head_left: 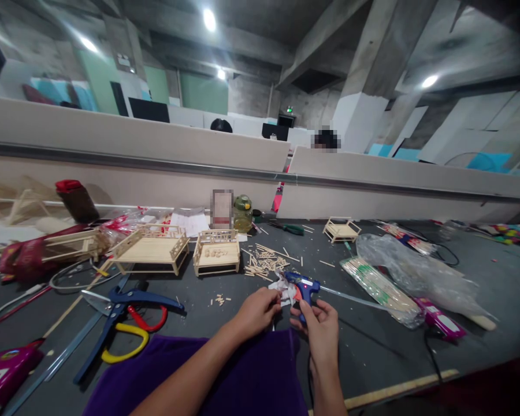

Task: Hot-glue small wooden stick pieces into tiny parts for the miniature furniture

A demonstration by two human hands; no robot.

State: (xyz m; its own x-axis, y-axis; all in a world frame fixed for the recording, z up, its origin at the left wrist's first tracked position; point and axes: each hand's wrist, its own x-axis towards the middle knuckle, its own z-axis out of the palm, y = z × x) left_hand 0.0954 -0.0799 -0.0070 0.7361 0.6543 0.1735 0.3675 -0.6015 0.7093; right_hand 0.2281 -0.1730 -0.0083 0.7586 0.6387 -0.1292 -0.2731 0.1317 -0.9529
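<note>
My right hand is wrapped round the handle of a blue hot glue gun, its nozzle pointing left. A long clear glue stick sticks out of the gun's rear. Close to the nozzle, my left hand is closed in a pinch, with whatever lies between its fingertips too small to tell. Crumpled white tissue lies on the table under the nozzle, beside my left fingertips. Just beyond the gun is a pile of short wooden sticks. Several tiny cut pieces lie to the left.
Small wooden furniture models stand behind: a wide bed frame, a bench and a little table. Blue-handled cutters and yellow-handled scissors lie left. Bagged sticks sit right. A low partition borders the far side.
</note>
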